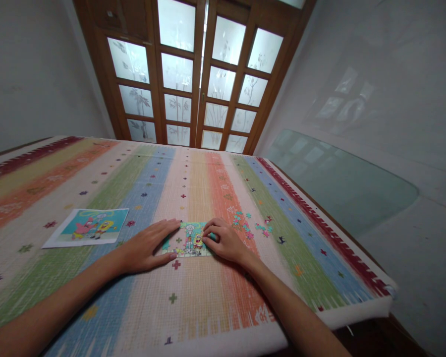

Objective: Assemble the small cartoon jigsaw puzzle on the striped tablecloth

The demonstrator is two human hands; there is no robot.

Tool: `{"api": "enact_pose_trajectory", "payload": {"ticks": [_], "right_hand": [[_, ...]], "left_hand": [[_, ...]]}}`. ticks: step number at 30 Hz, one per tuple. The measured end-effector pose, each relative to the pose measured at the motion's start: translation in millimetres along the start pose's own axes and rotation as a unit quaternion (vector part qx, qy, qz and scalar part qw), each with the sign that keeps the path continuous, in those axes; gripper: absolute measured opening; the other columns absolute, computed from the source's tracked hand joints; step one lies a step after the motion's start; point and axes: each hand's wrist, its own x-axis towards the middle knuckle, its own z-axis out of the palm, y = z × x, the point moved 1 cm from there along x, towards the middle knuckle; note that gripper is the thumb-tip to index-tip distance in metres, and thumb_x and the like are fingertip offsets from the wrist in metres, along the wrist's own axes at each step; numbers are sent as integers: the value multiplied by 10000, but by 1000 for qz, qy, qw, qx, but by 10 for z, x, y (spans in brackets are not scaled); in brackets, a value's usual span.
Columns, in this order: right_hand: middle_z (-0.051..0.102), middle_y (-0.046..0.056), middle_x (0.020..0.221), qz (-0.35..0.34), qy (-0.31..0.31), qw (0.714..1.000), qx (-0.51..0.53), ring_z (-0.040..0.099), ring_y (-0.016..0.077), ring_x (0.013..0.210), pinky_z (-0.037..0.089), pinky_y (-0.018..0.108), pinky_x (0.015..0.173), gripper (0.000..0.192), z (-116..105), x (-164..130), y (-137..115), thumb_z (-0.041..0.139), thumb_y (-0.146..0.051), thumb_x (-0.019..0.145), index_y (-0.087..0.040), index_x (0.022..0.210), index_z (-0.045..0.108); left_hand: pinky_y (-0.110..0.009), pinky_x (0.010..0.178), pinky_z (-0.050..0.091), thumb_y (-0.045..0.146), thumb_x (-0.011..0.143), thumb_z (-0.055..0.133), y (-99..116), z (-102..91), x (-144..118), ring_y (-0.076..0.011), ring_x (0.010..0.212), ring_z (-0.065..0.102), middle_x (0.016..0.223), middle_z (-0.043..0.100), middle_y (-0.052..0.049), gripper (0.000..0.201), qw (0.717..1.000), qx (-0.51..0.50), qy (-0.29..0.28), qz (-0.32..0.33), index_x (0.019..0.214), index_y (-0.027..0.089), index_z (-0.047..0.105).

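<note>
A partly assembled jigsaw puzzle (190,243) with cartoon figures on a teal ground lies flat on the striped cloth. My left hand (150,246) rests at its left side, thumb and fingers spread around that edge, holding nothing. Over the puzzle's right part, my right hand (223,240) is closed in a pinch, thumb and index finger together on a small puzzle piece, mostly covered by the fingers. Just right of this hand, several loose puzzle pieces (241,221) are scattered, with more pieces (264,228) a little farther right.
A printed reference picture (92,227) with matching cartoon figures lies to the left. The striped cloth (152,307) covers a broad surface whose near edge drops off at the front. Behind stand wooden doors with frosted panes (178,67); a glass panel (342,173) is at the right wall.
</note>
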Motion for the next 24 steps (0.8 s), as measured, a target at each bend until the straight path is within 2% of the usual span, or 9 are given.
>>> {"api": "enact_pose_trajectory", "payload": {"ticks": [5,16,24], "right_hand": [[752,62,950,-20,-6,1000,-17,636,213,930,488,378,903,107,4,-1,-8,669,-151,914,-205,866,747],[748,97,907,-37,-1,998,-57,625,225,890,492,370,833,136,15,-20,-30,652,-174,937,-161,891,779],[740,82,928,-44,-3,997,-62,634,218,910,515,368,843,166,31,-33,-24,630,-158,916,-200,881,788]], "left_hand": [[-572,1201,377,538,987,574,-6,2,-1,-367,1433,474,1598,445,-154,717,1000,-5,3,-2,1590,240,327],[-574,1206,368,542,988,573,-16,20,-8,-363,1446,460,1598,442,-163,700,1000,0,-1,-9,1571,222,355],[-585,1202,368,527,992,572,-17,19,-7,-366,1457,447,1609,423,-172,693,1000,3,-6,-6,1574,224,350]]}}
